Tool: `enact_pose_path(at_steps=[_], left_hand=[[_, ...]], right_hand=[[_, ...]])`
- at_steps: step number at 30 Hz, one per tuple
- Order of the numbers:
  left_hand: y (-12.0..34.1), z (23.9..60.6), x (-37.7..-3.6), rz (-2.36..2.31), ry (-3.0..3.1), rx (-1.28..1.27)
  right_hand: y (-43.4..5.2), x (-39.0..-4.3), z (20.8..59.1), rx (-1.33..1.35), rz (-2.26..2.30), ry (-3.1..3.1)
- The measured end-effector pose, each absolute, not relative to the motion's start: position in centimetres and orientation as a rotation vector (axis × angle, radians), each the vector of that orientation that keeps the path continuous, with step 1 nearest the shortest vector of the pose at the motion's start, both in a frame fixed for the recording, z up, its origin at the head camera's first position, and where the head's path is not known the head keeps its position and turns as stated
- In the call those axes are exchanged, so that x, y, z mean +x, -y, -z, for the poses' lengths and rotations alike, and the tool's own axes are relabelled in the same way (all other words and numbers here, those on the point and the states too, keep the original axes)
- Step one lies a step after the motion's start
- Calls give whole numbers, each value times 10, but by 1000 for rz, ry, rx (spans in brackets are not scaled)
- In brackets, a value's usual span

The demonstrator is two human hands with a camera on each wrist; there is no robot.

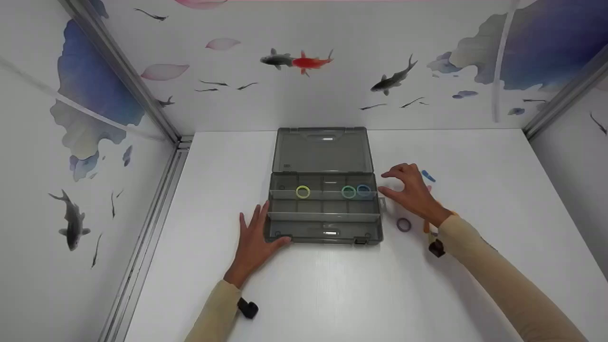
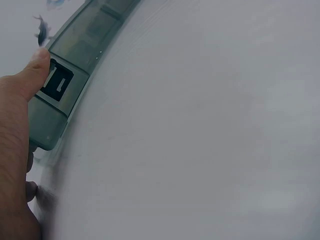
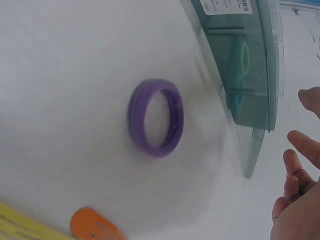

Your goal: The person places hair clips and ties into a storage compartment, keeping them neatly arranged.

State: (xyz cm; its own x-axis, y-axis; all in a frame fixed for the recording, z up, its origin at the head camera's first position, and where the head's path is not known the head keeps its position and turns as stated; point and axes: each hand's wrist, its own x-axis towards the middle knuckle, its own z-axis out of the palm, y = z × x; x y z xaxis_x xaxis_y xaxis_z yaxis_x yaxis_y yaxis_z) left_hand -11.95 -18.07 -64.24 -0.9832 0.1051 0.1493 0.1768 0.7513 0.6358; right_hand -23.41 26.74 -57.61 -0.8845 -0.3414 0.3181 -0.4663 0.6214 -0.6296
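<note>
on the desk [image 1: 332, 294] | my left hand [image 1: 254, 242] flat against open box [image 1: 325, 232], right hand [image 1: 413, 192] loose, empty | wrist view: purple ring [image 3: 156, 118], orange piece [image 3: 95, 230] | three rings [image 1: 302, 192] inside

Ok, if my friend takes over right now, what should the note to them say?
Left hand: open, flat on the table, thumb against the front left corner of the grey box.
Right hand: open, holding nothing, fingers spread beside the box's right edge.
The box's lid is open.
Done: yellow ring, green ring and blue ring sit in the back row of compartments.
Left: purple ring lies on the table right of the box. An orange piece and a small blue piece also lie outside, near the right hand.
</note>
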Motion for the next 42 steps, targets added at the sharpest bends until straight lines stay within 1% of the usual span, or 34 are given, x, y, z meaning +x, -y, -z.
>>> enact_pose_path(at_steps=[10,21,26,32,42], left_hand=[[181,645,-121,1025,2843,-226],[181,644,-119,1057,2853,-196],[180,644,-118,1069,2844,-200],[180,643,-119,1063,2840,-215],[181,646,-120,1069,2826,-226]], right_hand=[[-310,-217,584,385,-1163,2766],[-346,-197,592,219,-1161,2805],[-360,-188,596,166,-1176,2813],[-373,-179,603,159,-1079,2816],[-385,-176,613,118,-1027,2902]])
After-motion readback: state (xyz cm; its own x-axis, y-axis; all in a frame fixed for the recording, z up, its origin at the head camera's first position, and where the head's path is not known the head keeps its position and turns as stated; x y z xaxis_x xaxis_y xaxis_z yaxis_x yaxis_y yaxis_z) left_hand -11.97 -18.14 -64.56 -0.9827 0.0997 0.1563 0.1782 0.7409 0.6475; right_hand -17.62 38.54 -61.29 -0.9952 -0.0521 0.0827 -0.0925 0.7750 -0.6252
